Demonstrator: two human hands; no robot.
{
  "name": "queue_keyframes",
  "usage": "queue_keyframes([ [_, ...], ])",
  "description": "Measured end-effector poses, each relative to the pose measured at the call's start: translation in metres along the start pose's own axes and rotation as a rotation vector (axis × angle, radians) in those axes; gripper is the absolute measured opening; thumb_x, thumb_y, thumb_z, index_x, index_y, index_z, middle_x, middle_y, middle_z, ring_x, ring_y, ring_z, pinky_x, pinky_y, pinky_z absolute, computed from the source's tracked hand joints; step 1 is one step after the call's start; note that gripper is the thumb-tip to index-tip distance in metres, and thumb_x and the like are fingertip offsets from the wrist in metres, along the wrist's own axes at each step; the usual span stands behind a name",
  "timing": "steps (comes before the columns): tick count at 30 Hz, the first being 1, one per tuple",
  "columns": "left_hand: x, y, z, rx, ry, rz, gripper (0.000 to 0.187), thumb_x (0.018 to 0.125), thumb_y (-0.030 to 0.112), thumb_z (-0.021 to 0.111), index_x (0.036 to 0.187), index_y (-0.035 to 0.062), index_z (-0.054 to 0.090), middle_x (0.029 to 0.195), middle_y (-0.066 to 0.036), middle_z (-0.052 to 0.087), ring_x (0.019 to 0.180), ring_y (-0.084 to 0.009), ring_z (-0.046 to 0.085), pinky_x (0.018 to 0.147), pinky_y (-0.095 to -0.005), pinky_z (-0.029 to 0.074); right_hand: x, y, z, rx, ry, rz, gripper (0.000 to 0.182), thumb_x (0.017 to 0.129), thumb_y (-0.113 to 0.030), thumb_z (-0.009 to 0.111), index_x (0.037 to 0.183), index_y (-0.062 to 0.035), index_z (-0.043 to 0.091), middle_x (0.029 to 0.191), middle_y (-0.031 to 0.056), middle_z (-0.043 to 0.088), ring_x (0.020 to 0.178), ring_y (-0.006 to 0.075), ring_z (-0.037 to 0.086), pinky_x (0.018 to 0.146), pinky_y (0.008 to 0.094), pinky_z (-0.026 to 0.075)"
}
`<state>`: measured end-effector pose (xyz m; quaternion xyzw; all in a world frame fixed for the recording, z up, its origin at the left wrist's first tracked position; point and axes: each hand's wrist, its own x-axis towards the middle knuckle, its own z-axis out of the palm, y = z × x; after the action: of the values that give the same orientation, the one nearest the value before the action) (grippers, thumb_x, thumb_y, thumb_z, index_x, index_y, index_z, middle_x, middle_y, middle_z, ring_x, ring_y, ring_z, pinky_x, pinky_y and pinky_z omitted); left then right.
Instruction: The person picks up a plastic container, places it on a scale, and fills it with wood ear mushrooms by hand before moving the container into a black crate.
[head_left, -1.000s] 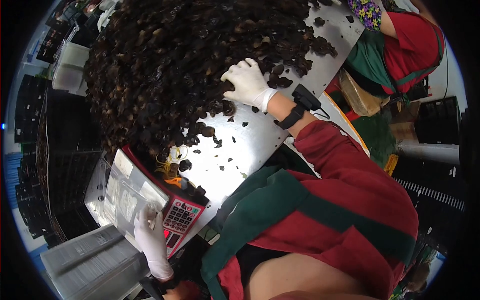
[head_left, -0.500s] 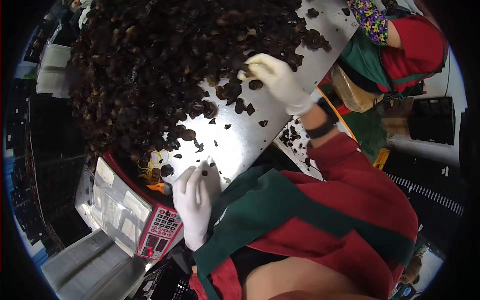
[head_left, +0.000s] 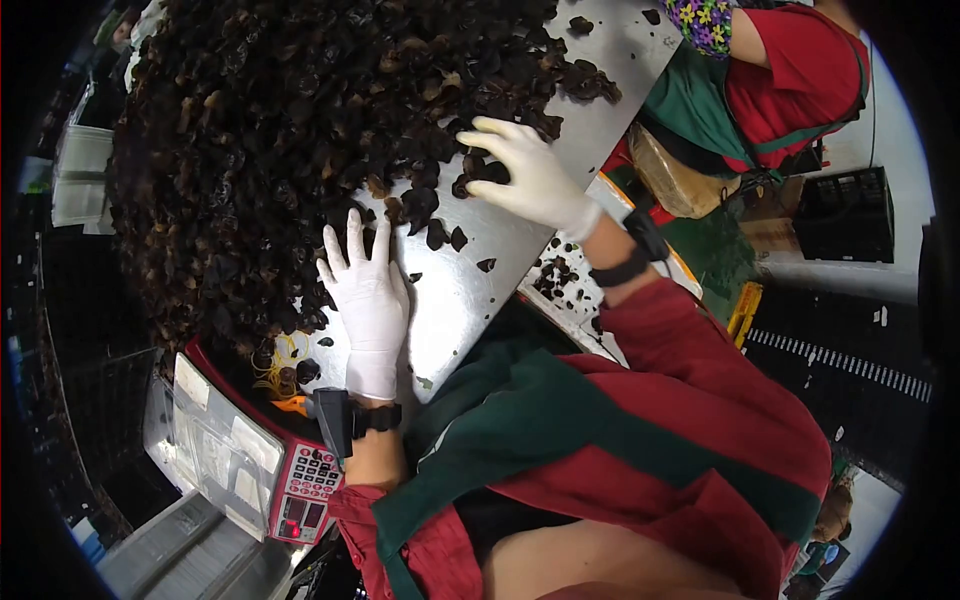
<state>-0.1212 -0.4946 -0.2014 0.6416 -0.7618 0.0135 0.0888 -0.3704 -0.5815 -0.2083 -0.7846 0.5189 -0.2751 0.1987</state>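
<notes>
One heap of wood ear mushrooms (head_left: 270, 160) fills the frame's upper left; at its edge, the gloved left hand (head_left: 370, 305) lies open, the right hand (head_left: 535, 180) half-curled, thumb apart. Gathering, apparently; a grasp calls for closing fingers.

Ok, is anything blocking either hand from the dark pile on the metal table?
Nothing visible is. The left hand, fingers spread, is at the near edge of the dark pile; the right hand is open beside dark pieces at its right side. The scale sits to the person's left, out of both paths.
</notes>
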Motion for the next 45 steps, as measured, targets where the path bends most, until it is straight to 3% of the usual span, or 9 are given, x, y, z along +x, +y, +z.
queue_keyframes([
  [6, -0.022, -0.005, -0.004, -0.102, 0.027, -0.046, 0.045, 0.089, 0.008, 0.057, 0.134, 0.0041, 0.053, 0.14, -0.018, 0.05, 0.131, -0.0423, 0.045, 0.108, -0.0506, 0.038, 0.055, -0.045, 0.076, -0.226, -0.022, -0.121, 0.068, 0.075, -0.052, 0.071, 0.135, -0.0232, 0.058, 0.146, 0.0144, 0.047, 0.139, 0.037, 0.037, 0.111, 0.054, 0.034],
  [15, -0.085, -0.004, -0.023, -0.365, -0.029, -0.148, 0.042, 0.085, 0.006, 0.062, 0.127, 0.004, 0.057, 0.143, -0.02, 0.047, 0.134, -0.0424, 0.04, 0.113, -0.052, 0.031, 0.0, -0.072, 0.059, 0.042, -0.337, -0.446, 0.027, 0.079, -0.04, 0.073, 0.1, -0.0228, 0.077, 0.141, 0.0047, 0.056, 0.144, 0.0305, 0.035, 0.116, 0.066, 0.017],
  [16, -0.09, -0.004, -0.022, -0.37, -0.039, -0.155, 0.042, 0.086, 0.006, 0.062, 0.127, 0.0049, 0.057, 0.142, -0.019, 0.048, 0.134, -0.0411, 0.041, 0.114, -0.0525, 0.029, 0.006, -0.067, 0.051, 0.027, -0.334, -0.471, 0.024, 0.079, -0.039, 0.073, 0.096, -0.0222, 0.078, 0.136, 0.0058, 0.061, 0.137, 0.0289, 0.044, 0.115, 0.0598, 0.024],
  [20, -0.091, -0.002, -0.025, -0.304, -0.031, -0.187, 0.039, 0.086, 0.006, 0.063, 0.125, 0.0075, 0.059, 0.137, -0.015, 0.052, 0.133, -0.0368, 0.043, 0.116, -0.0539, 0.024, 0.073, -0.048, 0.032, 0.072, -0.188, -0.383, 0.024, 0.08, -0.035, 0.071, 0.096, -0.0178, 0.078, 0.122, 0.0081, 0.068, 0.115, 0.0293, 0.059, 0.102, 0.0444, 0.042],
  [24, -0.086, 0.001, -0.023, -0.232, 0.073, -0.176, 0.026, 0.086, 0.005, 0.064, 0.111, 0.0097, 0.065, 0.124, -0.008, 0.06, 0.124, -0.0291, 0.052, 0.111, -0.0479, 0.032, 0.135, -0.05, 0.063, -0.058, 0.051, -0.37, 0.046, 0.082, -0.042, 0.066, 0.124, -0.0225, 0.067, 0.136, 0.0091, 0.058, 0.13, 0.0316, 0.048, 0.106, 0.0501, 0.038],
  [29, -0.043, -0.007, -0.032, -0.181, 0.183, -0.136, 0.031, 0.083, 0.002, 0.066, 0.113, 0.0097, 0.065, 0.12, -0.006, 0.062, 0.114, -0.0256, 0.056, 0.099, -0.0428, 0.039, 0.137, -0.076, 0.106, -0.398, -0.192, -0.371, 0.064, 0.083, -0.05, 0.067, 0.142, -0.0305, 0.051, 0.14, 0.0057, 0.051, 0.133, 0.0291, 0.044, 0.106, 0.059, 0.037],
  [36, -0.011, -0.024, -0.006, -0.086, 0.091, -0.121, 0.028, 0.083, 0.01, 0.07, 0.111, 0.0111, 0.066, 0.114, -0.005, 0.064, 0.105, -0.0245, 0.059, 0.093, -0.041, 0.041, 0.087, -0.06, 0.083, -0.111, -0.326, -0.399, 0.065, 0.084, -0.039, 0.067, 0.145, -0.0275, 0.049, 0.126, 0.009, 0.06, 0.126, 0.0336, 0.048, 0.104, 0.0541, 0.039],
  [40, -0.036, -0.024, -0.016, -0.157, 0.208, -0.12, 0.01, 0.083, 0.013, 0.073, 0.092, 0.0119, 0.07, 0.091, -0.002, 0.066, 0.093, -0.0223, 0.061, 0.091, -0.0399, 0.042, 0.037, -0.062, 0.062, -0.098, -0.299, -0.393, 0.063, 0.085, -0.035, 0.068, 0.145, -0.0277, 0.05, 0.153, 0.0088, 0.043, 0.137, 0.0339, 0.04, 0.106, 0.0609, 0.034],
  [45, -0.066, -0.016, -0.025, -0.123, 0.232, -0.138, 0.008, 0.081, 0.01, 0.074, 0.088, 0.0109, 0.069, 0.087, -0.001, 0.065, 0.091, -0.0209, 0.06, 0.106, -0.0466, 0.038, 0.021, -0.071, 0.065, -0.077, -0.28, -0.476, 0.04, 0.083, -0.03, 0.07, 0.122, -0.0261, 0.066, 0.148, 0.0031, 0.049, 0.138, 0.031, 0.041, 0.11, 0.0653, 0.031],
])
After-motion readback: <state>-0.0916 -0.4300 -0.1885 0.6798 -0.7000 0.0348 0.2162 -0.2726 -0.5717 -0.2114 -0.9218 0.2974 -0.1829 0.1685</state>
